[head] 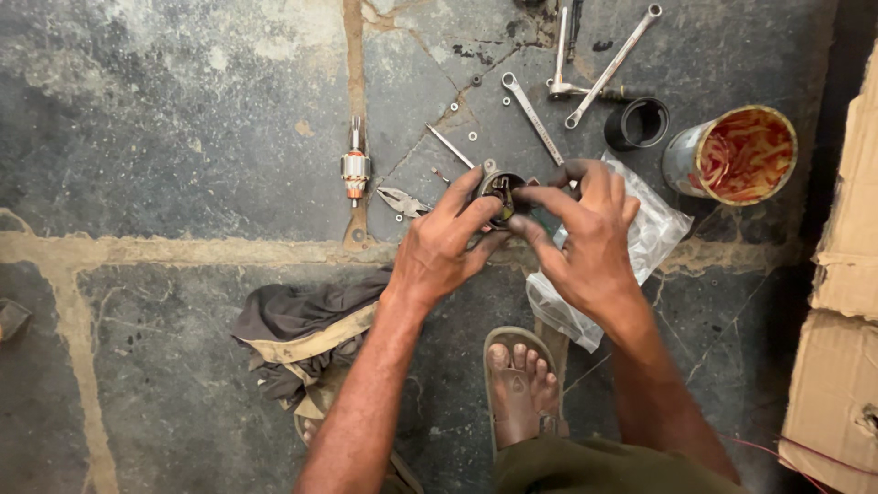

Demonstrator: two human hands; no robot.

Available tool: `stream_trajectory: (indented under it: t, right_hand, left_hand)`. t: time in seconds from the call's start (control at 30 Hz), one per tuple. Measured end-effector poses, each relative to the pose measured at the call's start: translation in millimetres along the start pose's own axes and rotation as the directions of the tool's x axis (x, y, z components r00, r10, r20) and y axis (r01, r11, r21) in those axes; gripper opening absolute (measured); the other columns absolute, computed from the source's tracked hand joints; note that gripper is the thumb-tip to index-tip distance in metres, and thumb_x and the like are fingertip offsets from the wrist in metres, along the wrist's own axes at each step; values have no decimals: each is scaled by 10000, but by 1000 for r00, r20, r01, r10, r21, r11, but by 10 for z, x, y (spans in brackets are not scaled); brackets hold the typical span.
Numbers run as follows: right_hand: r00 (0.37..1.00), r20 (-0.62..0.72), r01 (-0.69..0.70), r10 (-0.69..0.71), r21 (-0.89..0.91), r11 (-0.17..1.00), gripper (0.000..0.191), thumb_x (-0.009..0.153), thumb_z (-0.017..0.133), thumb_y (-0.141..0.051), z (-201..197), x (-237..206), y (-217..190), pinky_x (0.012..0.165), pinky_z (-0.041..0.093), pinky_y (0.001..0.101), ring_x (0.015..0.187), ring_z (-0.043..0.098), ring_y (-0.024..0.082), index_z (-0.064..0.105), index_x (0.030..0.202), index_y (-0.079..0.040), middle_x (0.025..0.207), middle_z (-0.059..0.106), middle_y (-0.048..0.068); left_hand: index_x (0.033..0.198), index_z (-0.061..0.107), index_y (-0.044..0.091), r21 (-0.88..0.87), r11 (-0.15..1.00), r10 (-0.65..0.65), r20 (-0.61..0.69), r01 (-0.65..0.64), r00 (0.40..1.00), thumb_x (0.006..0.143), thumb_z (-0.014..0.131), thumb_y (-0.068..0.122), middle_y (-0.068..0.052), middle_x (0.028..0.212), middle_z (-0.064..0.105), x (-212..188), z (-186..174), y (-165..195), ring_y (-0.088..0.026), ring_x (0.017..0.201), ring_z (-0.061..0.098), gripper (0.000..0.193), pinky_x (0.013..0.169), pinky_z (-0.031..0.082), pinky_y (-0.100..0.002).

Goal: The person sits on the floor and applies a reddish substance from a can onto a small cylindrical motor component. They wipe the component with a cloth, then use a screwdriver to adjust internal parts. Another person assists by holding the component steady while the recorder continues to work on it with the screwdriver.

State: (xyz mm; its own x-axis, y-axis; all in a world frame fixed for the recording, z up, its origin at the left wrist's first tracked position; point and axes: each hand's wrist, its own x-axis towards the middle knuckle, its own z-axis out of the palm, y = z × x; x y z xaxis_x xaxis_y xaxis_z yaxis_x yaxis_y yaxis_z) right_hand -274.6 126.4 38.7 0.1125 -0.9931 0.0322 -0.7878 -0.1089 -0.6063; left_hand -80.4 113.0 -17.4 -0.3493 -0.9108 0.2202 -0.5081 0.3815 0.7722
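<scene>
Cracked grey stone slabs point(165, 119) with sandy mortar seams make up the floor, seen from straight above. Both hands meet over it on one part — a small round motor housing point(501, 190), dark metal with a glimpse of yellowish winding inside its open face. It is lifted off the floor, roughly at the centre of the view. The left hand point(444, 242) clasps the housing from the left, thumb and fingers curled around its rim. The right hand point(585, 233) grips it from the right, fingertips pressed to its edge and face.

Beneath the right hand lies a clear plastic bag point(654, 238), crumpled on the stone. Left of the hands rests a motor armature point(355, 167) with copper-coloured commutator, lying apart on a mortar seam, and between it and the housing a pair of pliers point(401, 201). Further up lie several spanners point(604, 69), a few loose washers point(473, 135), a black ring-shaped sleeve point(637, 123) and an open tin point(736, 154) smeared inside with red grease. A crumpled rag point(306, 334) sits near the left forearm — beside it a sandalled foot point(521, 389). Torn cardboard point(846, 274) edges the right side.
</scene>
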Motion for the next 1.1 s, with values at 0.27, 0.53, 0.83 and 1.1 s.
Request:
stream_trajectory:
  t: [0.27,0.53,0.83,1.1]
  right_hand:
    - [998,11,69,-68,-153,986,273,789,857,-173,-65,6,-59,936,300,473,1147,504,286,802,1054,-211,1170,580,86]
    - [997,-75,34,-25,116,993,294,792,865,-181,10,79,27,941,306,427,1046,487,251,809,1077,-227,1036,521,63]
    - [995,-85,53,-52,10,999,293,863,824,-140,83,39,-6,916,302,431,1067,506,261,823,1138,-242,1074,578,55]
    - [988,-147,53,-52,3,999,240,833,864,-209,81,36,-20,921,327,436,1044,507,262,825,1066,-254,1028,553,63]
  left_hand:
    - [1181,648,167,46,999,28,-12,-28,1000,816,877,203,-193,1443,576,22,-23,32,-369,1038,736,433,782,624,-408]
    - [1179,651,120,-112,992,-60,-54,54,997,776,894,108,-217,1435,593,-1,81,60,-297,1038,755,471,807,648,-331]
    - [1172,661,105,-87,996,-5,-68,-1,998,759,909,123,-193,1414,610,21,6,43,-328,1083,747,482,840,648,-346]
    - [1172,670,122,-80,997,-16,-63,11,998,760,913,156,-194,1408,620,6,-30,64,-339,1103,738,480,853,640,-368]
